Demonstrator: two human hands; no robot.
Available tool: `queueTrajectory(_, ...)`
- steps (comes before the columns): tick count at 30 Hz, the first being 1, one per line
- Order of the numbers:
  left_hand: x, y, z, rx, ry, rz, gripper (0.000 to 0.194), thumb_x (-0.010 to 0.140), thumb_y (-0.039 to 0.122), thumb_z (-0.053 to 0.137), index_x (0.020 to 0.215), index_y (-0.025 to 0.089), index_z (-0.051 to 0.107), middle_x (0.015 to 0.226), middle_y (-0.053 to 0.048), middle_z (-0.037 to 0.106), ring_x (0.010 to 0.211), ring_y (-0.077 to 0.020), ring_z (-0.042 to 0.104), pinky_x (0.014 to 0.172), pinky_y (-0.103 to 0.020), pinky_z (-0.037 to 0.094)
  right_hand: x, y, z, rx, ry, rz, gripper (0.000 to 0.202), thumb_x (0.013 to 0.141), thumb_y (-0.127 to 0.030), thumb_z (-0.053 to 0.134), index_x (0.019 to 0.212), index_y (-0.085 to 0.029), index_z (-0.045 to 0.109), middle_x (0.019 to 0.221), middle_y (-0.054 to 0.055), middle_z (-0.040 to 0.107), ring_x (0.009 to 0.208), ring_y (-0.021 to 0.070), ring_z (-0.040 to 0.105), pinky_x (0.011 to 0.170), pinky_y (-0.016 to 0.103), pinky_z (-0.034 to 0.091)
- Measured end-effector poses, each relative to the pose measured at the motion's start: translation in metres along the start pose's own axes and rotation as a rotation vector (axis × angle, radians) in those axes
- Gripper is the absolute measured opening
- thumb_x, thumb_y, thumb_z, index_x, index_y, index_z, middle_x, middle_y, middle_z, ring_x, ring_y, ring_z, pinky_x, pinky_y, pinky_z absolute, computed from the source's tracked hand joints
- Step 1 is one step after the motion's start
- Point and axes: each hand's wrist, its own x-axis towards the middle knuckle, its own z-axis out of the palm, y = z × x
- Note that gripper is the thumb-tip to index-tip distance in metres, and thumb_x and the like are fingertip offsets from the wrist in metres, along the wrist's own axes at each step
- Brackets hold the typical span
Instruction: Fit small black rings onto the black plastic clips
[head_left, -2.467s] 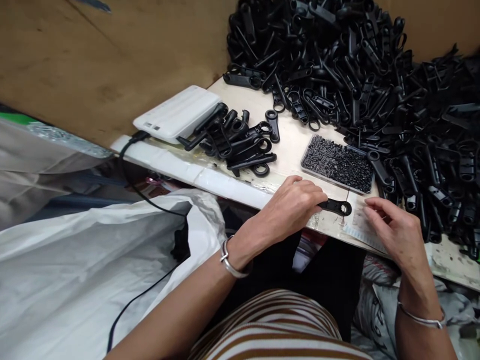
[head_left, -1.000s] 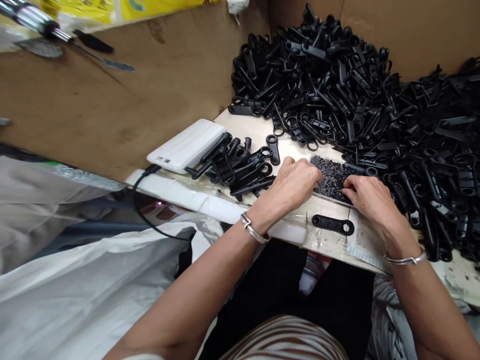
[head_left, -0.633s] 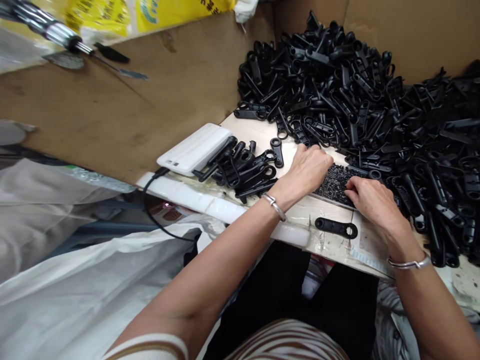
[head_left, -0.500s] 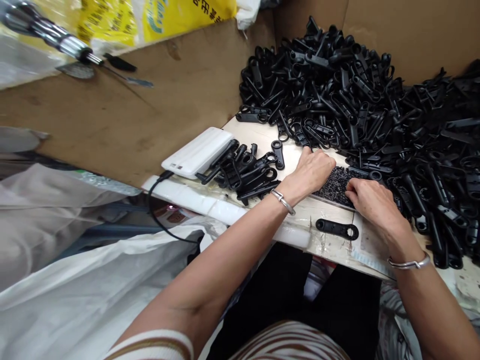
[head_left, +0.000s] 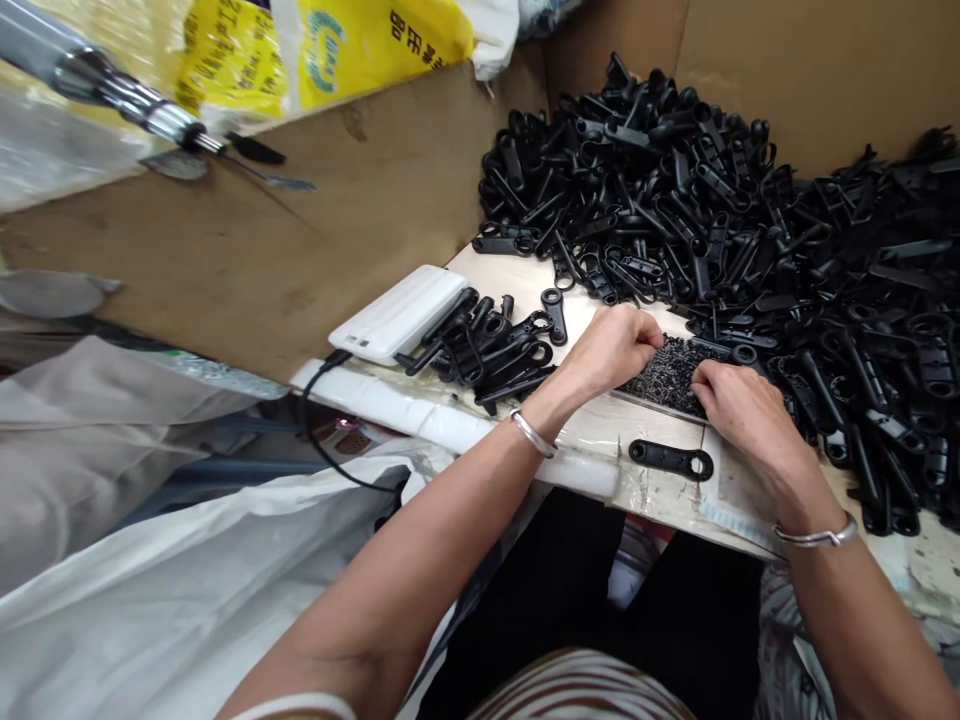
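A shallow tray of tiny dark pieces lies on the pale tabletop between my hands. My left hand is closed at the tray's left edge, its fingertips pinched together. At the right edge, my right hand is closed too, thumb and fingers pressed together over the pieces. What either hand pinches is too small to make out. One black plastic part with a ring at its right end lies flat near the table's front edge, touched by neither hand.
A large heap of black parts fills the back and right. Left of my hands are a smaller pile and a white device with a black cable. A screwdriver-like tool hangs at upper left, before a cardboard wall.
My left hand has shifted slightly, its fingers now drawn in towards the tray. My right hand has hardly moved. The whole view has shifted a little.
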Motion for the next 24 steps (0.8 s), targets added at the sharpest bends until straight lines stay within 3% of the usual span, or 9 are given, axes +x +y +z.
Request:
queueTrajectory(4, -0.012, 0.001, 0.001, -0.313, 0.057, -0.067, 0.012, 0.070, 0.005, 0.064, 0.076, 0.012, 0.071, 0.073, -0.002, 0.071, 0.070, -0.0133, 0.066, 0.071, -0.025, 0.052, -0.009, 0.001, 0.000, 0.592, 0.135, 0.024, 0.012, 0.086, -0.023, 0.055, 0.080, -0.019, 0.065, 0.068, 0.001, 0.064, 0.064, 0.0167, 0.060, 0.059, 0.027, 0.039)
queueTrajectory(7, -0.024, 0.008, 0.003, -0.588, 0.044, -0.194, 0.015, 0.069, 0.005, 0.069, 0.082, 0.011, 0.069, 0.072, -0.002, 0.071, 0.071, -0.0135, 0.068, 0.071, -0.025, 0.054, -0.017, -0.006, -0.001, 1.114, 0.158, 0.112, 0.017, 0.076, -0.033, 0.068, 0.079, -0.017, 0.067, 0.063, 0.001, 0.064, 0.053, 0.0141, 0.056, 0.051, 0.024, 0.041)
queueTrajectory(9, -0.032, 0.014, 0.004, -0.718, 0.029, -0.258, 0.019, 0.069, 0.005, 0.070, 0.086, 0.011, 0.069, 0.073, -0.003, 0.071, 0.072, -0.0137, 0.068, 0.072, -0.025, 0.055, -0.023, -0.013, 0.000, 1.311, 0.169, 0.157, 0.022, 0.069, -0.034, 0.076, 0.077, -0.016, 0.068, 0.061, 0.001, 0.064, 0.050, 0.0128, 0.054, 0.048, 0.023, 0.042)
queueTrajectory(16, -0.050, 0.033, 0.012, -0.915, 0.002, -0.302, 0.020, 0.069, 0.002, 0.069, 0.086, 0.010, 0.067, 0.074, -0.003, 0.072, 0.070, -0.0126, 0.069, 0.074, -0.025, 0.056, -0.038, -0.024, 0.007, 1.632, 0.190, 0.139, 0.026, 0.067, -0.033, 0.083, 0.081, -0.016, 0.068, 0.063, 0.000, 0.064, 0.051, 0.0098, 0.054, 0.048, 0.020, 0.045)
queueTrajectory(24, -0.055, 0.039, 0.019, -0.866, 0.018, -0.268, 0.020, 0.068, 0.002, 0.070, 0.086, 0.010, 0.067, 0.074, -0.002, 0.071, 0.072, -0.0120, 0.068, 0.072, -0.022, 0.055, -0.051, -0.023, 0.008, 1.773, 0.159, 0.125, 0.021, 0.069, -0.028, 0.083, 0.084, -0.019, 0.071, 0.073, 0.002, 0.067, 0.055, 0.0098, 0.056, 0.050, 0.020, 0.048)
